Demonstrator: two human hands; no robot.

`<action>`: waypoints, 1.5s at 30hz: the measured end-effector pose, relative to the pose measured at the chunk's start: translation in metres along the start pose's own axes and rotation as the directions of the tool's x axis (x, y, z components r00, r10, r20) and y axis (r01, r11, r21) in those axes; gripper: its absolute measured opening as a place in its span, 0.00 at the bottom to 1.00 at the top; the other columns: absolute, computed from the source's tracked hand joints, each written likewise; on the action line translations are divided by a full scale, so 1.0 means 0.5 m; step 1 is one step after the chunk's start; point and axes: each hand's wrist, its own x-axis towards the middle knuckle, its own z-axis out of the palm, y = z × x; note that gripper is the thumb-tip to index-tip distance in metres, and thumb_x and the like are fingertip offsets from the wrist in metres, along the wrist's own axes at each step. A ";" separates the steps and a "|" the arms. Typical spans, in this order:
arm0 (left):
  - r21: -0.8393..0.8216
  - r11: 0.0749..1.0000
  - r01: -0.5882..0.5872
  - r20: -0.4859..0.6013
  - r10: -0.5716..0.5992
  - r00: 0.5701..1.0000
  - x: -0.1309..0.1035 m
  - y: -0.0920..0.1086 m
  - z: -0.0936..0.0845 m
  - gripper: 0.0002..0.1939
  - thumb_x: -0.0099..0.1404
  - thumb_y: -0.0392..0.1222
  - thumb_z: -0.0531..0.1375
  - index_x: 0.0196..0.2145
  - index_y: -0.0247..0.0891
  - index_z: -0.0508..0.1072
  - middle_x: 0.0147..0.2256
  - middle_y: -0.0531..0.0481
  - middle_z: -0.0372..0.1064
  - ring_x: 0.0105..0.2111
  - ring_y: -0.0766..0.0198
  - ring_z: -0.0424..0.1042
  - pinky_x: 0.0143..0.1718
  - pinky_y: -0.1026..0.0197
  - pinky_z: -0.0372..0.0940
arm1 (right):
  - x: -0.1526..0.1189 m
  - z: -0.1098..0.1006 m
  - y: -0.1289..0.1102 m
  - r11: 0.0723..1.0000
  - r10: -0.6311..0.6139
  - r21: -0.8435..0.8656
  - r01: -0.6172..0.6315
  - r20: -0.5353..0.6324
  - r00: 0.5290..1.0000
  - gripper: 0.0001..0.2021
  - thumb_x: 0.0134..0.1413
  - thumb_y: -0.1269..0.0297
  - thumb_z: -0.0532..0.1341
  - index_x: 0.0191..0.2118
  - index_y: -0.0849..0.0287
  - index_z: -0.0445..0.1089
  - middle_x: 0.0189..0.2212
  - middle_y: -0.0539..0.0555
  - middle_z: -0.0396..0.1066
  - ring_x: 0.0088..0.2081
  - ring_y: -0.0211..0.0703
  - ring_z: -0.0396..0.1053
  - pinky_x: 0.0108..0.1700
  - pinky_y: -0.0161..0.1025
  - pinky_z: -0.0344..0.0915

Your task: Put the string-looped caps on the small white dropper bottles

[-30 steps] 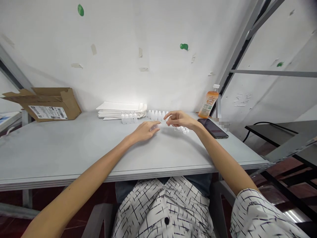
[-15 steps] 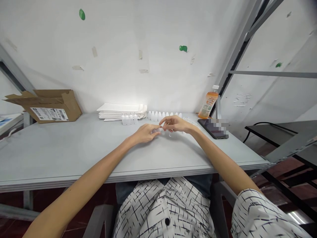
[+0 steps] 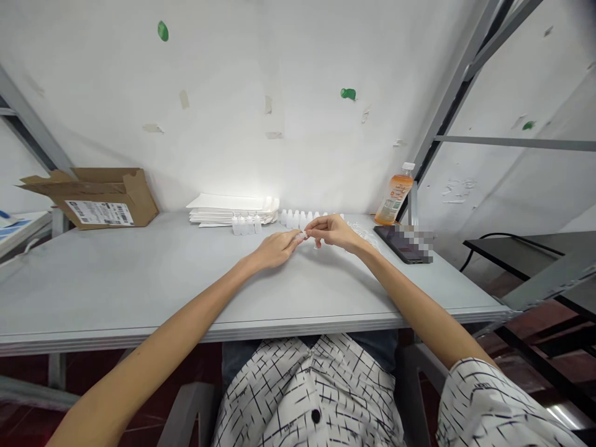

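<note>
Near the middle of the grey table point(image 3: 139, 282), my left hand point(image 3: 277, 249) is closed round a small white bottle point(image 3: 301, 236), which is mostly hidden by the fingers. My right hand point(image 3: 333, 231) meets it from the right, its thumb and index finger pinched at the bottle's tip; what they grip is too small to make out. Behind my hands stands a row of small white bottles point(image 3: 297, 219). A group of several bottles with thin tips point(image 3: 246, 225) stands upright to the left. Small clear pieces point(image 3: 365, 234) lie just right of my right hand.
White sheets point(image 3: 228, 208) are stacked at the back. An open cardboard box point(image 3: 105, 202) sits at the back left. On the right are an orange drink bottle point(image 3: 395, 195) and a dark phone point(image 3: 403, 245). Grey metal frame posts stand at both sides.
My left fingers have closed more around the small bottle, and my right fingertips have drawn together at its tip. The view has shifted slightly.
</note>
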 end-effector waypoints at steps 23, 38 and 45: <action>0.150 0.989 -0.019 -0.082 0.031 0.996 -0.002 -0.007 0.007 0.19 0.75 0.49 0.42 0.48 0.38 0.68 0.40 0.44 0.74 0.38 0.55 0.72 0.38 0.56 0.63 | 0.003 0.023 0.013 0.994 -0.107 0.000 0.107 -0.035 0.994 0.22 0.46 0.46 0.70 0.36 0.63 0.76 0.27 0.54 0.75 0.23 0.36 0.67 0.23 0.34 0.58; 0.526 0.842 -0.119 -0.127 0.217 0.968 -0.001 -0.014 0.013 0.13 0.75 0.41 0.48 0.44 0.33 0.70 0.37 0.40 0.73 0.37 0.57 0.72 0.28 0.63 0.55 | 0.003 0.041 0.011 0.970 -0.031 0.239 0.051 -0.088 0.996 0.20 0.40 0.52 0.75 0.32 0.63 0.75 0.26 0.54 0.75 0.29 0.42 0.74 0.34 0.44 0.76; 0.221 0.975 0.032 -0.284 0.033 0.958 0.006 -0.002 0.008 0.20 0.73 0.48 0.50 0.56 0.37 0.70 0.42 0.44 0.76 0.34 0.59 0.72 0.32 0.60 0.61 | 0.011 0.042 0.006 0.956 -0.106 0.249 0.154 -0.196 0.975 0.20 0.38 0.51 0.75 0.31 0.62 0.74 0.27 0.52 0.74 0.30 0.42 0.75 0.40 0.47 0.77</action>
